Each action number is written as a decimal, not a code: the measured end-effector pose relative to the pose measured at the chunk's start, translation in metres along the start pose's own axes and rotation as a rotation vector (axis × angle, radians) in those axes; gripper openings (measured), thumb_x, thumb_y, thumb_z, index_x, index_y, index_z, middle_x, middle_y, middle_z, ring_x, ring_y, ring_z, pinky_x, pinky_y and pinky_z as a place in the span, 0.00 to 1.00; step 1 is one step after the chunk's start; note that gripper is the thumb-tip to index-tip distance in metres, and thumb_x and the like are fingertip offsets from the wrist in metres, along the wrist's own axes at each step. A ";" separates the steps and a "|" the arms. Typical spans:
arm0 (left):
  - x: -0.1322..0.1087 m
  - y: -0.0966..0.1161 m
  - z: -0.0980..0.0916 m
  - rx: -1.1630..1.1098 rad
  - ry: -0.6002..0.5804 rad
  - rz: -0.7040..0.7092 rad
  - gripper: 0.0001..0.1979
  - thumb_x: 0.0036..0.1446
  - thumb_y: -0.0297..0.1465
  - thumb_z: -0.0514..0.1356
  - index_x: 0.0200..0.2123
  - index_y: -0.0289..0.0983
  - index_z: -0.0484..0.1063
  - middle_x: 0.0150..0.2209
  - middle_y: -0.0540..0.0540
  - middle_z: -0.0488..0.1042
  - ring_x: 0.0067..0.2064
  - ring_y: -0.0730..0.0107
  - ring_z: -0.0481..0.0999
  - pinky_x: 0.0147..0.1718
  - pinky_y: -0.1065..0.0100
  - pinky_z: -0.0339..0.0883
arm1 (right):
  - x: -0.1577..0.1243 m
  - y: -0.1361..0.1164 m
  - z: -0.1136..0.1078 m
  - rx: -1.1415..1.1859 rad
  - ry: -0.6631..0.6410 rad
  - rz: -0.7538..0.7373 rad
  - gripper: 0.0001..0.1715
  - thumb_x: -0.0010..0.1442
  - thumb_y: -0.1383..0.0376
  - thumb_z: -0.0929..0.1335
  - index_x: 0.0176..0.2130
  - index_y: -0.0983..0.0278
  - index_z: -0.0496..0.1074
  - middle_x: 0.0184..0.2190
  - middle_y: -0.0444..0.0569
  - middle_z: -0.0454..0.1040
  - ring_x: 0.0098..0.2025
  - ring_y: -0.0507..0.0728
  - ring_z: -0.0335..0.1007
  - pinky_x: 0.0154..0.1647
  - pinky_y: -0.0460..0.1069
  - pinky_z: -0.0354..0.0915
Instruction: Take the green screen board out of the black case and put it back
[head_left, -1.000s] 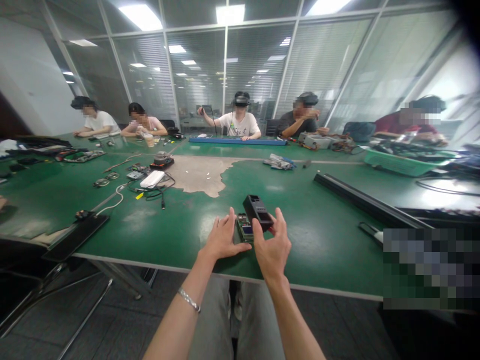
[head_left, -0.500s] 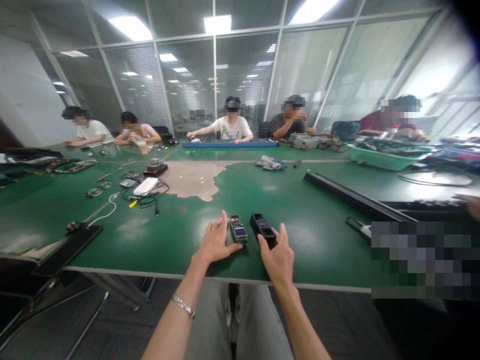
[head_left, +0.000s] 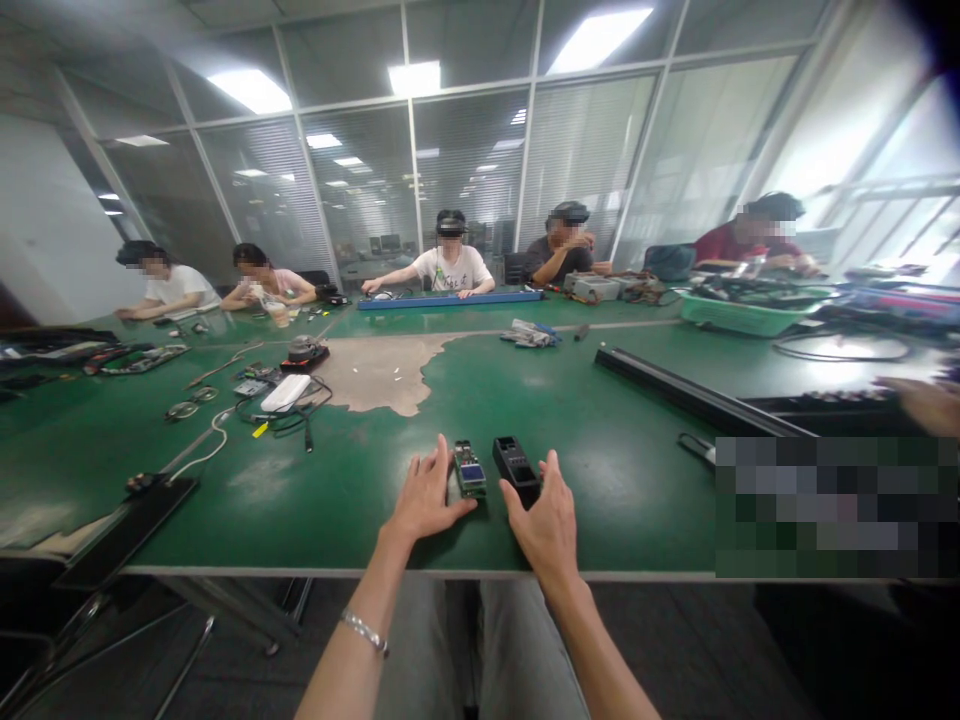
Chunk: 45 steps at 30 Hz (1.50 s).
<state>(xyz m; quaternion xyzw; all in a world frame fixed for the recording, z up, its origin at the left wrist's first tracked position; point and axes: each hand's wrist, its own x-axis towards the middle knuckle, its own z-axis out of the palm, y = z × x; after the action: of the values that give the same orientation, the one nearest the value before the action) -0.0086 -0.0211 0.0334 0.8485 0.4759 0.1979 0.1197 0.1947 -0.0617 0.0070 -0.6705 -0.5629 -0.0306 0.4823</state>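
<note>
A small green circuit board with a blue screen [head_left: 471,474] lies on the green table [head_left: 360,540] near its front edge. Just right of it is a black plastic casing [head_left: 516,466] with openings in its face. My left hand [head_left: 433,500] rests at the board's left side, fingers spread, thumb by its lower end. Around the lower end of the casing, my right hand [head_left: 544,515] is spread, its thumb on the left and fingers on the right. Neither hand is closed on anything.
Left are a white box [head_left: 286,393] with cables and glasses [head_left: 191,404]. A long black bar [head_left: 690,392] and a green basket [head_left: 754,312] are on the right. Several people sit around the table; another person's hand [head_left: 930,405] shows at the right edge.
The view has shifted, so the table items appear slightly lower and further left. My right hand's fingers have opened wider beside the casing. My left hand stays beside the board.
</note>
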 end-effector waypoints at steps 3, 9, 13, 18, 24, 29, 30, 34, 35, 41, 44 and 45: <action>0.000 -0.001 0.000 -0.006 0.010 0.008 0.55 0.58 0.52 0.57 0.69 0.37 0.20 0.67 0.39 0.57 0.68 0.51 0.51 0.65 0.44 0.36 | 0.000 0.001 0.000 -0.003 -0.016 0.018 0.50 0.60 0.47 0.64 0.68 0.74 0.45 0.55 0.65 0.69 0.55 0.68 0.65 0.54 0.61 0.63; 0.002 -0.004 0.003 -0.026 0.001 0.000 0.57 0.57 0.51 0.58 0.68 0.35 0.16 0.66 0.37 0.58 0.69 0.51 0.50 0.65 0.44 0.36 | 0.000 0.003 0.000 -0.019 -0.041 0.039 0.46 0.62 0.48 0.62 0.67 0.72 0.49 0.51 0.63 0.72 0.50 0.66 0.68 0.50 0.60 0.65; 0.002 -0.004 0.002 -0.037 0.001 -0.001 0.58 0.56 0.51 0.59 0.67 0.36 0.16 0.66 0.37 0.58 0.68 0.51 0.50 0.65 0.44 0.35 | -0.001 0.001 -0.001 -0.041 -0.049 0.021 0.44 0.63 0.49 0.61 0.67 0.72 0.49 0.52 0.63 0.72 0.49 0.66 0.69 0.49 0.60 0.65; 0.002 -0.002 0.001 -0.042 0.005 -0.002 0.58 0.57 0.52 0.58 0.68 0.36 0.16 0.66 0.37 0.59 0.68 0.50 0.52 0.65 0.44 0.34 | 0.000 0.000 0.000 -0.073 -0.069 0.011 0.43 0.63 0.49 0.60 0.67 0.73 0.50 0.53 0.64 0.71 0.49 0.67 0.69 0.49 0.60 0.65; 0.001 -0.002 0.002 -0.051 0.020 0.003 0.60 0.54 0.54 0.60 0.68 0.36 0.19 0.66 0.37 0.58 0.68 0.49 0.51 0.65 0.43 0.36 | 0.004 -0.014 -0.008 0.058 0.008 0.184 0.48 0.60 0.47 0.64 0.68 0.69 0.47 0.49 0.59 0.75 0.49 0.65 0.72 0.49 0.59 0.65; 0.001 -0.003 0.003 -0.082 0.038 -0.013 0.62 0.51 0.53 0.63 0.68 0.37 0.19 0.65 0.37 0.59 0.68 0.48 0.51 0.66 0.44 0.35 | 0.005 -0.054 -0.014 0.210 0.039 0.156 0.49 0.60 0.48 0.66 0.69 0.65 0.46 0.49 0.55 0.76 0.47 0.62 0.74 0.51 0.56 0.65; 0.001 -0.003 0.004 -0.086 0.044 -0.014 0.63 0.51 0.52 0.63 0.68 0.36 0.18 0.65 0.37 0.60 0.68 0.48 0.51 0.66 0.43 0.35 | 0.005 -0.062 -0.013 0.212 0.019 0.130 0.49 0.60 0.48 0.66 0.69 0.65 0.45 0.49 0.56 0.76 0.48 0.62 0.74 0.51 0.56 0.66; 0.001 -0.005 0.007 -0.086 0.046 -0.013 0.62 0.52 0.51 0.62 0.67 0.36 0.14 0.65 0.37 0.59 0.68 0.50 0.50 0.65 0.42 0.36 | 0.003 -0.081 -0.005 0.114 -0.044 0.073 0.49 0.60 0.48 0.65 0.69 0.67 0.44 0.48 0.57 0.76 0.49 0.65 0.72 0.48 0.57 0.66; 0.001 -0.006 0.007 -0.085 0.046 -0.010 0.62 0.53 0.50 0.61 0.66 0.36 0.13 0.65 0.38 0.59 0.68 0.50 0.51 0.65 0.42 0.36 | 0.002 -0.083 -0.003 0.080 -0.054 0.063 0.49 0.61 0.48 0.65 0.69 0.68 0.44 0.48 0.58 0.76 0.49 0.65 0.72 0.47 0.58 0.66; 0.001 -0.007 0.007 -0.075 0.045 0.002 0.61 0.53 0.45 0.61 0.66 0.36 0.11 0.65 0.39 0.60 0.67 0.52 0.52 0.65 0.43 0.37 | 0.001 -0.090 0.004 -0.026 -0.068 0.028 0.46 0.63 0.50 0.62 0.69 0.70 0.44 0.49 0.59 0.75 0.49 0.65 0.71 0.46 0.57 0.66; 0.000 -0.007 0.007 -0.071 0.043 0.010 0.59 0.53 0.42 0.60 0.66 0.36 0.11 0.65 0.39 0.59 0.67 0.53 0.52 0.65 0.43 0.37 | 0.001 -0.095 0.007 -0.062 -0.079 0.024 0.46 0.63 0.50 0.62 0.69 0.70 0.44 0.50 0.61 0.74 0.49 0.65 0.71 0.45 0.56 0.67; 0.000 -0.008 0.007 -0.070 0.041 0.013 0.59 0.53 0.41 0.60 0.66 0.36 0.11 0.65 0.39 0.59 0.68 0.53 0.51 0.66 0.43 0.37 | 0.001 -0.096 0.008 -0.076 -0.080 0.021 0.46 0.63 0.50 0.62 0.69 0.70 0.44 0.51 0.61 0.74 0.49 0.65 0.71 0.44 0.56 0.67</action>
<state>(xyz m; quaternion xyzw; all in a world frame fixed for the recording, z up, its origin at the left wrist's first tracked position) -0.0112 -0.0172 0.0243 0.8427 0.4657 0.2324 0.1381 0.1154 -0.0652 0.0624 -0.6949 -0.5730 -0.0202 0.4341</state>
